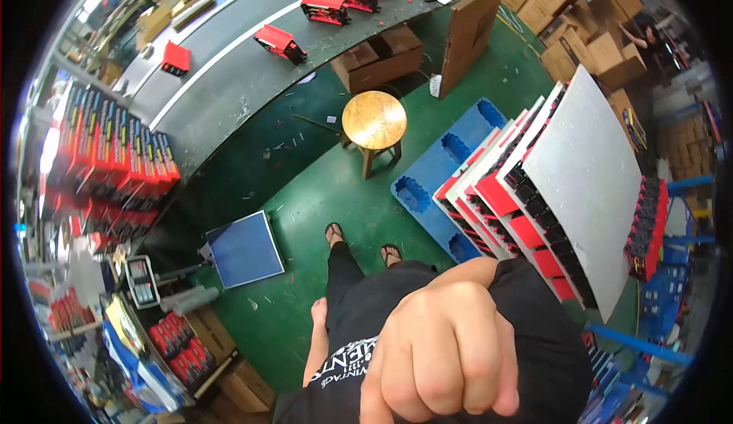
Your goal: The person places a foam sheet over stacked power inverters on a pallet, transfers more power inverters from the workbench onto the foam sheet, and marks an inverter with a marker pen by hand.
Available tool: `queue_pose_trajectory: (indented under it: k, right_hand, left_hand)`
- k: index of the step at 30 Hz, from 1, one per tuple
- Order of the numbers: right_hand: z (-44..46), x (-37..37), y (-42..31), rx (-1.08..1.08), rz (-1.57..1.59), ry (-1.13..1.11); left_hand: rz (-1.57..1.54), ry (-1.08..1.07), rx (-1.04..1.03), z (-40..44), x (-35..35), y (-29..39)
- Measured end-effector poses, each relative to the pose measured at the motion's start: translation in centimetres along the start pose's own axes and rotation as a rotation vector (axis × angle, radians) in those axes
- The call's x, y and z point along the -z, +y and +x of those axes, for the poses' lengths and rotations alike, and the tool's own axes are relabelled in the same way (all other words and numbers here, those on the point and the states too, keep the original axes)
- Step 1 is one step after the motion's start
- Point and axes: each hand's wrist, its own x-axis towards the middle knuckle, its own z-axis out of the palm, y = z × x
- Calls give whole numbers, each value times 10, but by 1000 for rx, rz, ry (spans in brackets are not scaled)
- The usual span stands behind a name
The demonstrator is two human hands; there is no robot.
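Note:
My right hand (443, 347) is raised close to the camera in front of my black shirt (534, 332). Its fingers are curled into a fist, knuckles toward me, and the inside of the fist is hidden. Low at my side hangs my left hand (319, 311), next to my dark trouser leg. It is small in view, and its fingers cannot be made out. Neither hand touches the goods around me.
Ahead stands a round wooden stool (374, 121) before a long workbench (221, 103) with several red-and-black packages (324, 8). On my right, a blue pallet (427, 172) bears stacked red packs between white boards (584, 172). Left are a blue panel (246, 250) and stacked red packs (114, 141).

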Motion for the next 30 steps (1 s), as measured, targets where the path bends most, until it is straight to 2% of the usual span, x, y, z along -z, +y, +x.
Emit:
queue_pose_trajectory:
  k: [1,3,4,5,7,9,10,11,12,13,14,16,19,20,21,22,23,25,27,28,29,30]
  right_hand:
    - [8,9,17,52,-28,3]
    - [22,19,43,81,-68,57]
    - [29,24,44,17,-90,74]
    - [37,28,46,-47,-110,91]
    - [54,48,30,-260,-179,54]
    - [64,66,29,-253,-191,28]
    - [64,72,27,-249,-208,23]
    - [66,79,24,-248,-222,17]
    - [67,83,22,-228,-213,63]
    - [69,90,16,-229,-193,53]
    - [70,99,7,-228,-171,35]
    - [78,124,-3,-149,-236,-35]
    - [83,145,-25,-87,-389,108]
    - [87,152,-34,-64,-357,84]
    - [87,156,-42,-12,-369,97]
    - [85,157,-46,41,-374,109]
    - [90,163,-59,54,-374,108]
    - [100,174,-83,78,-375,104]
    - [117,199,-119,6,-369,-3]
    - [123,208,-130,-6,-380,-9]
    - [128,217,-138,-19,-347,14]
    - [132,227,-145,-33,-316,41]
  left_hand:
    - [166,51,-182,23,11,5]
    - [379,-149,-515,69,48,15]
    - [77,-261,152,58,79,82]
    - [-128,-266,298,84,86,85]
    - [41,-223,26,123,126,129]
    - [191,-265,6,197,148,136]
    - [393,-187,-95,219,162,158]
    - [423,-180,-77,247,169,172]
    - [314,-188,-22,252,182,204]
    - [354,-158,-107,273,190,222]
    - [202,-103,-34,269,197,257]
    - [75,-73,-23,295,193,290]
    - [18,-149,-51,305,158,329]
    - [10,-164,-55,314,146,336]
    - [59,-213,-64,316,131,340]
    - [267,-276,-153,319,117,345]
    - [243,-352,-93,325,97,338]
    - [407,-335,-106,287,69,377]
    - [332,-444,-45,276,39,390]
    - [534,-388,-313,264,34,409]
    - [624,-475,-314,239,45,464]
    - [653,-452,-387,251,40,478]
